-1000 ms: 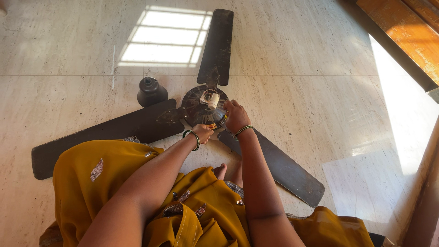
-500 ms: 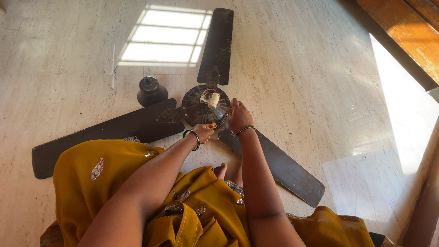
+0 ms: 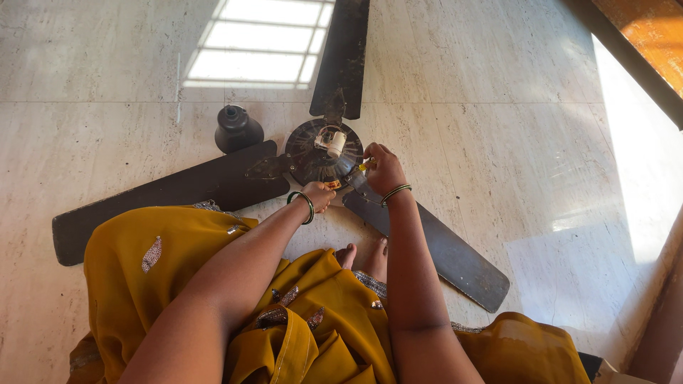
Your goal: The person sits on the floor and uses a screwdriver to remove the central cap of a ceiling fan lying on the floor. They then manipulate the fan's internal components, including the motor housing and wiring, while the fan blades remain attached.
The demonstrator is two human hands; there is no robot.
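Observation:
A dark ceiling fan [image 3: 313, 153] lies on the pale marble floor with three long blades spread out, its round motor hub in the middle carrying a small white part [image 3: 334, 142]. My right hand [image 3: 384, 168] is closed on a small yellow-handled tool at the hub's right edge. My left hand [image 3: 319, 195] rests at the hub's near edge, fingers curled around something small with a red and yellow tip. Both wrists wear green bangles.
A dark bell-shaped fan cover [image 3: 237, 129] stands on the floor left of the hub. My mustard-yellow garment [image 3: 178, 263] and bare feet [image 3: 363, 256] lie close to the near blade. A wooden door frame [image 3: 640, 50] runs along the upper right; sunlight falls on the floor.
Both hands stay at the hub with only slight shifts. The fan and cover have not moved.

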